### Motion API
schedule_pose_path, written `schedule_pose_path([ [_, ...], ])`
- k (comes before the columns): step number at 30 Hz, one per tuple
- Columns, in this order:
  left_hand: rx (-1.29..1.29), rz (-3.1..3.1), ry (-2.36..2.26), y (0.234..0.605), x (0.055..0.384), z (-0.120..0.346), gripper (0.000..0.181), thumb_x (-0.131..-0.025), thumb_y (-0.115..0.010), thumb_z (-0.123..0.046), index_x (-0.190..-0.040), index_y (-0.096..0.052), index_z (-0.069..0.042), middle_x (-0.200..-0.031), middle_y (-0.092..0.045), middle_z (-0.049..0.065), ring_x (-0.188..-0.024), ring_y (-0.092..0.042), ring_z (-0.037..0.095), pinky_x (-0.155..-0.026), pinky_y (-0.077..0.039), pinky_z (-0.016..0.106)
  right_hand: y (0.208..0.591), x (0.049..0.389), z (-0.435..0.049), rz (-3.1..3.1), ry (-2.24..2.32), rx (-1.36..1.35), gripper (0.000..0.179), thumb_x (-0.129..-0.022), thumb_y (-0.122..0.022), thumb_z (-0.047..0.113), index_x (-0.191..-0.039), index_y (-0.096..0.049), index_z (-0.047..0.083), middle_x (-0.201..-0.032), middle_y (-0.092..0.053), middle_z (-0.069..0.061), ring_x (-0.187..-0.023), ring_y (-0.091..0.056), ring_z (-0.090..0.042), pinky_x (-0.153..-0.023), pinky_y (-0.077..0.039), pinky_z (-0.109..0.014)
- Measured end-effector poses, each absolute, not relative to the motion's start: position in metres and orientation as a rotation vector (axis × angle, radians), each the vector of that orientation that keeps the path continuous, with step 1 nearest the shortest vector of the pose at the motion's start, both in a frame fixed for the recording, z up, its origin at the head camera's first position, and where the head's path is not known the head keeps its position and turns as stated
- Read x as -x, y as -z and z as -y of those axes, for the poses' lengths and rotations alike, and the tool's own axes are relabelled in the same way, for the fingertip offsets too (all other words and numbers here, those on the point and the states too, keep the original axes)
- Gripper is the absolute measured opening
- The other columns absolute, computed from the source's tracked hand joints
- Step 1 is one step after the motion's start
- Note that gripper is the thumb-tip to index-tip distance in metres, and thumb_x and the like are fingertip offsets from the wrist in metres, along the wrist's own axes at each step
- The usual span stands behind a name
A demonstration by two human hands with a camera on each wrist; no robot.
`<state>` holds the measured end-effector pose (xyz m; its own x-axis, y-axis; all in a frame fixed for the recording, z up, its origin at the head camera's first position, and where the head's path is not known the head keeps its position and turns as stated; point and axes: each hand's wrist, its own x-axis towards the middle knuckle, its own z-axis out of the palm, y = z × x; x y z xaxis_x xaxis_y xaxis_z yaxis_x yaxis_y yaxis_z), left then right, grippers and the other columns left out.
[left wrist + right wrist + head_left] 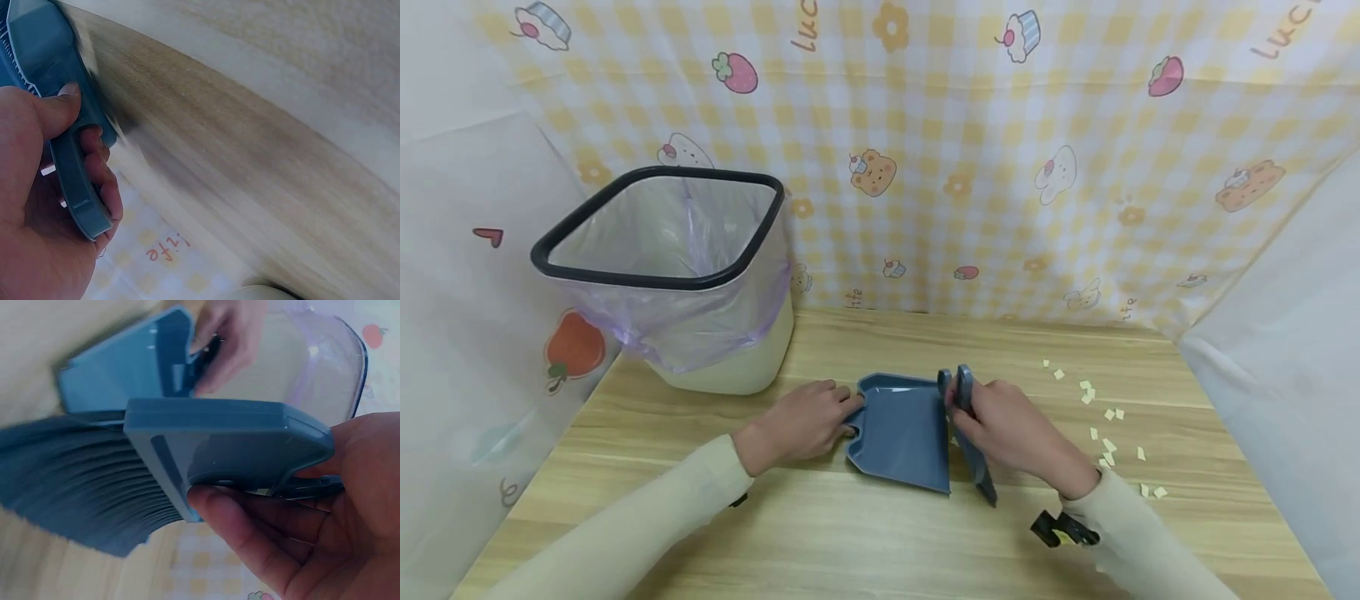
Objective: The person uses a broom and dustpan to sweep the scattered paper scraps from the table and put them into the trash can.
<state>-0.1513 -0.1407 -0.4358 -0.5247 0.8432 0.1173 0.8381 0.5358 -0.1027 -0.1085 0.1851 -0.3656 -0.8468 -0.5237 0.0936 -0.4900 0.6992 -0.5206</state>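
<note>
Left hand (811, 421) grips dustpan (901, 433), right hand (1018, 429) holds brush (976, 462) lengthwise beside its open edge; most scraps (1109, 415) lie right, nearer right hand.

black-rimmed, lined bin (737, 371), yellow-checked cloth (925, 225), wood-grain tabletop (850, 537)

Bright, even head view, soft pale glare on tabletop (865, 533), dimmer wrist views, blurred wood grain
</note>
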Motion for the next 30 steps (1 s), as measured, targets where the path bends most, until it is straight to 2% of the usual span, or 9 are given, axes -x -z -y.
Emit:
schedule_pose_path([
  [9,1.448,2.591,-0.084,0.435,0.152,0.140,0.032,-0.105,-0.076,-0.026,-0.127,-0.070,-0.003,-0.104,-0.074,0.010,-0.093,-0.071,0.025,-0.087,-0.061,0.040,0.363,0.121,-0.172,-2.847,0.977,0.801,0.013,-0.111,-0.059,0.011,-0.113,-0.071,0.006,-0.061,-0.050,0.010,-0.051,-0.047,-0.005,-0.053,-0.042,-0.028],
  [14,1.436,2.638,-0.070,0.434,0.151,0.139,0.034,-0.107,-0.074,-0.028,-0.131,-0.069,-0.004,-0.110,-0.075,0.011,-0.098,-0.072,0.027,-0.092,-0.061,0.041,0.364,0.122,-0.173,-2.865,1.027,0.804,0.013,-0.108,-0.061,0.008,-0.113,-0.072,0.005,-0.062,-0.050,0.011,-0.053,-0.047,-0.004,-0.054,-0.043,-0.027],
  [20,1.417,2.661,-0.058,0.435,0.149,0.140,0.038,-0.106,-0.075,-0.027,-0.134,-0.070,-0.002,-0.113,-0.075,0.013,-0.101,-0.073,0.028,-0.093,-0.061,0.042,0.359,0.115,-0.181,-2.950,1.017,0.772,0.011,-0.107,-0.059,0.007,-0.108,-0.070,0.007,-0.059,-0.047,0.013,-0.052,-0.047,-0.003,-0.054,-0.044,-0.027],
  [26,1.410,2.681,-0.007,0.436,0.148,0.142,0.040,-0.107,-0.073,-0.026,-0.137,-0.068,0.000,-0.115,-0.075,0.015,-0.103,-0.074,0.029,-0.096,-0.061,0.044,0.354,0.107,-0.196,-3.022,0.931,0.718,0.011,-0.109,-0.055,0.008,-0.105,-0.066,0.011,-0.057,-0.038,0.014,-0.047,-0.037,-0.002,-0.050,-0.036,-0.026],
  [30,1.411,2.703,0.046,0.437,0.148,0.143,0.038,-0.108,-0.072,-0.025,-0.137,-0.067,0.001,-0.116,-0.074,0.015,-0.105,-0.073,0.030,-0.098,-0.060,0.046,0.354,0.105,-0.205,-3.056,0.893,0.702,0.011,-0.109,-0.056,0.008,-0.105,-0.066,0.011,-0.056,-0.040,0.014,-0.048,-0.040,-0.002,-0.052,-0.039,-0.027],
])
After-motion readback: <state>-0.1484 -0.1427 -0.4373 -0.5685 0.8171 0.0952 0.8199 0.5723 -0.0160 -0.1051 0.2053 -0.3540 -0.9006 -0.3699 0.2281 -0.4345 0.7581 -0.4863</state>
